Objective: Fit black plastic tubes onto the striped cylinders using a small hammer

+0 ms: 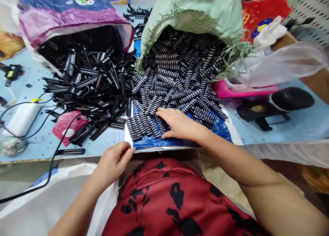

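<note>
My right hand (180, 124) rests on the blue sheet with its fingers and thumb around the end of a short black strip (161, 125) dotted with pale squares. Just left of it, several matching strips (141, 126) lie side by side in a flat row. Behind them is a loose heap of such strips (172, 88), spilling from a pale green woven sack (195, 2). My left hand (114, 164) hovers by the table's front edge, fingers loosely curled and thumb a little apart, with nothing visible in it.
Glossy black plastic pieces (89, 81) spill from a purple and blue sack (69, 16). At left are a pink pouch (68, 126), a black cable (52, 164) and a white roll (23, 117). A black cylindrical device (290, 99) and pink tray (246, 91) stand right.
</note>
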The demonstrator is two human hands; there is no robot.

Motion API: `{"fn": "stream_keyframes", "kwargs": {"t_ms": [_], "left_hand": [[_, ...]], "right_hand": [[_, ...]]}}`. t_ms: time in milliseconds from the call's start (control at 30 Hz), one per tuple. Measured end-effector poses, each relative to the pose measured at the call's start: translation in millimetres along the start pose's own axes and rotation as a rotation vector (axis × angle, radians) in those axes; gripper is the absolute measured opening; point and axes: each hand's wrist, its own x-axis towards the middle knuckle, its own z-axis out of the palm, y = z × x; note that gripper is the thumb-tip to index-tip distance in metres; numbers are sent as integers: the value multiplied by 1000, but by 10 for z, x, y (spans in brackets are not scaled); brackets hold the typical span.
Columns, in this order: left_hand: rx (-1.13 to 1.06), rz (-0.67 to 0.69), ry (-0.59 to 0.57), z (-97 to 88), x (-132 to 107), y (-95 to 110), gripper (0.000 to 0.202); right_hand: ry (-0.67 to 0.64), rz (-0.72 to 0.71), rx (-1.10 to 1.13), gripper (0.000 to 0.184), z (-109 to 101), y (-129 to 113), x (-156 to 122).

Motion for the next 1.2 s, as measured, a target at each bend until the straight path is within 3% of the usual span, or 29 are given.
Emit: {"fn": "stream_keyframes", "kwargs": {"t_ms": [33, 100, 167, 233, 367, 500, 633, 767, 933, 1100, 1200], "left_hand": [[-9, 6, 31, 32, 23, 1, 40], [83, -22, 201, 25, 36, -99, 39], [318, -102, 421, -74, 38, -287, 40], [573, -205, 526, -214, 64, -485, 42], [827, -311, 396, -387, 226, -690, 40], [886, -285, 315, -373, 337, -661, 35], [858, -231, 338, -347, 220, -582, 38], [528, -243, 412, -347, 42, -517, 29], [-239, -300, 621, -299, 8, -433, 29], [-991, -382, 540, -206, 93, -271, 37], [-1132, -441, 550, -121, 147, -142, 40]], "right_hand": [[-4, -12, 6, 97, -3, 7, 21], [-25, -32, -4, 96, -3, 30, 46], [-45, -36, -40, 96, 8, 55, 63], [-56, -38, -66, 98, 13, 67, 85], [-113, -42, -49, 114, -69, 33, 177], [-192, -37, -106, 114, -208, 1, 314], [-222, -56, -123, 111, -262, 21, 312], [-207, -103, -79, 109, -260, 34, 227], [-285, -220, -180, 105, -309, -9, 290], [-306, -288, -205, 110, -317, 25, 409], [-341, -260, -149, 107, -290, 62, 445]]}}
